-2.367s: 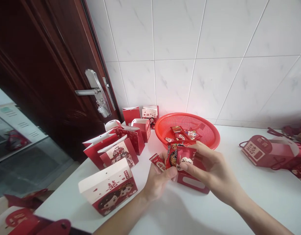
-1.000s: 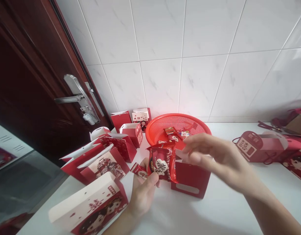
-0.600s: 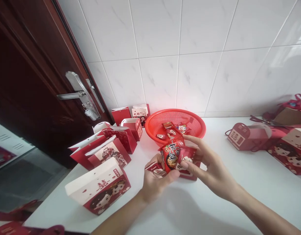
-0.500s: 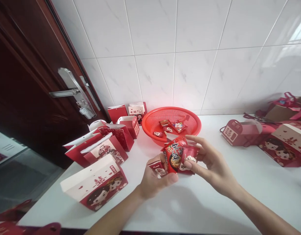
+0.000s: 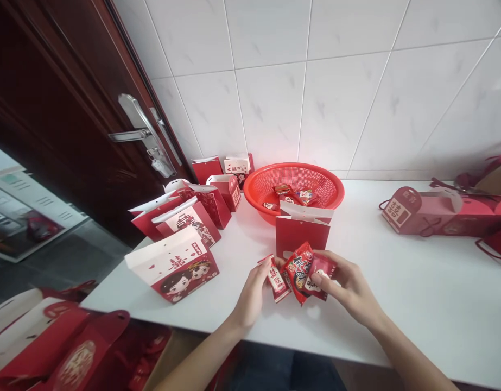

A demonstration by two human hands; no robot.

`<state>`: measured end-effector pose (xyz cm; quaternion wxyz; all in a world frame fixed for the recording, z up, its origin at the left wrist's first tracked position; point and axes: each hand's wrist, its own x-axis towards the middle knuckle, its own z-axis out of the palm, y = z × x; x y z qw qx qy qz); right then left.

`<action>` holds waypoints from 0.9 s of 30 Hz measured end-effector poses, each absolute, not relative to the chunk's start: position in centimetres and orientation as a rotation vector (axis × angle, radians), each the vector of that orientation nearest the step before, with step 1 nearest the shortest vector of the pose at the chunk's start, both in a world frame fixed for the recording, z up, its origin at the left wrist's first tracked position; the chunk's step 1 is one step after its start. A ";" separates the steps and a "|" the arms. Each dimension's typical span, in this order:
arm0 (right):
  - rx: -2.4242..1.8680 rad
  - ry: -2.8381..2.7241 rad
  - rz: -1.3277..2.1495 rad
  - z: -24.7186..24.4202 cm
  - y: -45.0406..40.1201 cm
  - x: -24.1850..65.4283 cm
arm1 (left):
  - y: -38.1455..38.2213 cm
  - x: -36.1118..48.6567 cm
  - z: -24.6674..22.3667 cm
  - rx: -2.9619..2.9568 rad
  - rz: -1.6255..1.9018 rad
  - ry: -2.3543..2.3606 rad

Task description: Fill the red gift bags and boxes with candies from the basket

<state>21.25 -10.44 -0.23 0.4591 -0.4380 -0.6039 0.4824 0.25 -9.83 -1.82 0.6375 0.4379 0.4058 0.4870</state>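
A slim glossy packet [image 5: 278, 284] is pinched by the left hand [image 5: 250, 298], a crinkled sachet [image 5: 323, 265] by the right hand [image 5: 351, 283].

On our tabletop [image 5: 397, 282], we have the basket [image 5: 256, 206] near the wall [image 5: 270, 114], snacks [image 5: 306, 196] in it. Just before it stands a box [image 5: 302, 236]; before that, the packets [image 5: 298, 270] lie between our left fingers [image 5: 261, 272] and right fingers [image 5: 327, 282]. The left boxes [image 5: 189, 271] cluster near the door [image 5: 83, 125]; the right boxes [image 5: 421, 212] sit well apart. Past the near left edge, lower down, we see the lower boxes [image 5: 77, 353].
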 end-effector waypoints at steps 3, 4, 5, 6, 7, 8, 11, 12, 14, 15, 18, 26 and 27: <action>-1.099 -1.527 1.178 -0.5 -10.5 21.4 | -9.9 0.4 -2.3 1.027 1.080 0.962; -1.098 -1.528 1.178 -0.5 -10.5 21.5 | -10.0 0.5 -2.4 1.041 1.071 0.964; -1.095 -1.526 1.177 -0.5 -10.5 21.5 | -10.0 0.7 -2.3 1.058 1.060 0.962; -1.093 -1.522 1.174 -0.5 -10.4 21.6 | -10.0 0.8 -2.3 1.078 1.045 0.957; -1.092 -1.520 1.172 -0.5 -10.4 21.6 | -10.0 1.0 -2.2 1.101 1.030 0.950; -1.090 -1.518 1.169 -0.5 -10.3 21.6 | -10.0 1.1 -2.1 1.124 1.012 0.942; -1.087 -1.521 1.160 -0.6 -10.1 21.6 | -10.0 1.3 -1.8 1.174 0.953 0.924; -1.086 -1.524 1.162 -0.6 -10.1 21.6 | -9.9 1.3 -1.8 1.180 0.946 0.925; -1.079 -1.531 1.176 -0.6 -10.0 21.7 | -9.9 1.2 -1.8 1.177 0.940 0.934; -1.073 -1.532 1.193 -0.6 -9.9 21.8 | -9.9 1.1 -1.8 1.167 0.941 0.941; -1.045 -1.535 1.253 -0.6 -9.9 21.9 | -10.0 0.6 -1.7 1.104 0.934 0.945; -0.988 -1.565 1.284 -0.4 -10.0 21.8 | -10.5 -0.3 -2.1 1.147 1.021 0.910; -0.995 -1.552 1.289 -0.4 -10.0 21.8 | -10.6 -0.4 -2.2 1.159 1.045 0.918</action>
